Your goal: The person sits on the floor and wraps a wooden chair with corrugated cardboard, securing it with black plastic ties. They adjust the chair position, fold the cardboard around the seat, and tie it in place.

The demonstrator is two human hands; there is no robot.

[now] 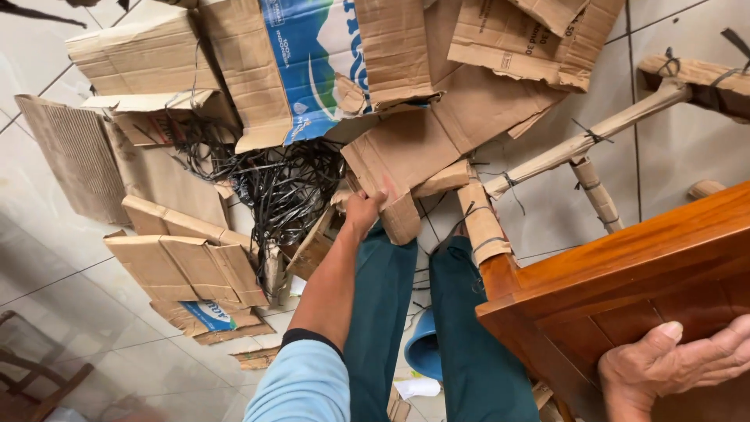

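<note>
1. The left hand (364, 209) is seen reaching forward and down from a light blue sleeve (303, 384); its fingers are closed on the lower edge of a folded brown cardboard piece (406, 156).
2. That cardboard piece is found on the tiled floor (47, 258), just ahead of the person's knees, beside a tangle of black plastic strapping (281, 184).
3. The right hand (672, 363) is seen at the lower right, laid flat with fingers extended against the side of a polished wooden furniture piece (617, 289); nothing is enclosed in it.
4. The furniture piece is held tilted, and its legs (578, 144) are wrapped in brown cardboard tied with black strapping.
5. A flattened carton with blue and white print (312, 62) is noted at the top centre, touching the gripped cardboard.
6. Further flattened brown cardboard sheets (183, 266) are spread over the floor to the left.
7. Dark green trousers (383, 312) are seen below the left arm, and a blue rounded object (422, 348) lies between the legs; what it is cannot be told.
</note>
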